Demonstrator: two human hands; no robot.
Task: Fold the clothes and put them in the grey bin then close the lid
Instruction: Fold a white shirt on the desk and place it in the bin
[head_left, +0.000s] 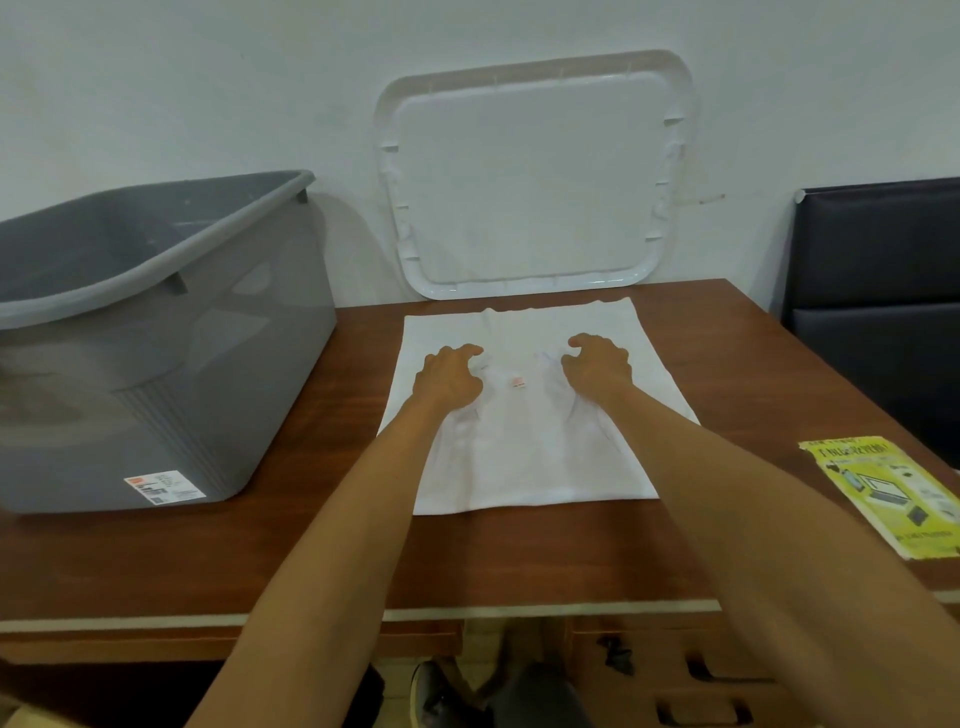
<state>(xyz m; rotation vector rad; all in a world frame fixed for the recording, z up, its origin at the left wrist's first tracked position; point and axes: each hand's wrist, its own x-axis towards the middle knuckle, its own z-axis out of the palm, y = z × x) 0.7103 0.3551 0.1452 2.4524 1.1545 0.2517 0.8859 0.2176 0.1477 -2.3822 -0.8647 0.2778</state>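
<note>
Left hand (449, 376) and right hand (597, 366) set curled fingers on white garment (530, 457), pinch unconfirmed, presumably to fold it; grey bin (208, 364) stood open at 10 o'clock.

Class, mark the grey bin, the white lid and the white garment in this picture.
grey bin (234, 364): head view, on its front wall.
white lid (530, 176): head view, on its flat centre panel.
white garment (524, 467): head view, on the flat cloth near its front hem.
</note>
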